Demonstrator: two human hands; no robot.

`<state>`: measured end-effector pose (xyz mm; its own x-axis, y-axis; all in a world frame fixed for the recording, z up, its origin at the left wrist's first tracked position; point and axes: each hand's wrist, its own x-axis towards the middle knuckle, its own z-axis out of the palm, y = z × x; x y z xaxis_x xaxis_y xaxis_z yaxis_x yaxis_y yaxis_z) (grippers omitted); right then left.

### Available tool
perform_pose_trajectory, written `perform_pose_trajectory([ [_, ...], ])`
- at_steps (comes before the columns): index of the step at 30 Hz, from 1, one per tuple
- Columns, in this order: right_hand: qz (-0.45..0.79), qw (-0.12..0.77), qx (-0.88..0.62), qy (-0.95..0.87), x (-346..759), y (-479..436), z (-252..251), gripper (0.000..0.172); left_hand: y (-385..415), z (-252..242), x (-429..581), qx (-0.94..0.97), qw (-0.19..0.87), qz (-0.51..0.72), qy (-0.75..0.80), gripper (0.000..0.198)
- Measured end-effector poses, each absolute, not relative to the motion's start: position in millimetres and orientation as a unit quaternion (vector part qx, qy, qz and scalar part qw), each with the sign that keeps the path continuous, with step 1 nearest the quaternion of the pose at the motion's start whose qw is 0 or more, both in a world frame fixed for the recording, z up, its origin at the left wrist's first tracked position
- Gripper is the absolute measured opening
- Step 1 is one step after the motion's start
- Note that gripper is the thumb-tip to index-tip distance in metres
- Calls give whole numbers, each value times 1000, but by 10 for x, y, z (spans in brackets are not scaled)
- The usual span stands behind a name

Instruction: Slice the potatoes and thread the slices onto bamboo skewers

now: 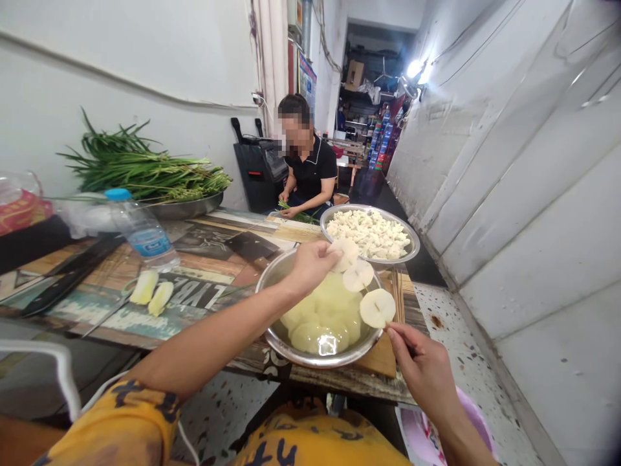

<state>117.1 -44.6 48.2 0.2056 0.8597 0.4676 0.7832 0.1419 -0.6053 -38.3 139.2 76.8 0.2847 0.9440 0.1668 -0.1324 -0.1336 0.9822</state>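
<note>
My left hand [313, 264] pinches a thin, pale round slice [345, 255], which looks like potato, at the far end of a skewer. My right hand [421, 356] is closed on the near end of that thin skewer [366, 290]. Two more round slices are threaded on it, a middle one [358, 276] and a near one [378, 309]. Beneath my hands stands a metal bowl [272, 343] with more pale slices [323, 307] lying in liquid. Several loose skewers [400, 298] lie by a wooden board [381, 359] at the bowl's right.
Behind the bowl stands a basin of cauliflower pieces [371, 234]. Left are green chives [150, 171] in a metal pan, a water bottle [145, 233], a black-handled knife [68, 278] and two cut vegetable pieces [152, 292]. A person [310, 171] sits opposite, holding greens.
</note>
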Motion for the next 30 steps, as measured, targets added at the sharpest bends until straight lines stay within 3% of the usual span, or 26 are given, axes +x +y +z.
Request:
perform_pose_trajectory([
  [7,-22,422,-643,-638,1083,-357,382,23,1380,756,-359,555,590,480,337,17],
  [12,-45,437,-634,-636,1069,-292,370,21,1360,849,-367,474,681,485,276,28],
  [18,-67,474,-627,-615,1021,-136,327,22,1280,887,-387,467,800,247,283,36],
  [24,-103,474,-616,-621,924,-47,329,23,1211,875,-300,423,787,341,292,27],
  [30,-117,468,-618,-621,905,-70,371,22,1109,872,-261,471,766,328,291,22],
])
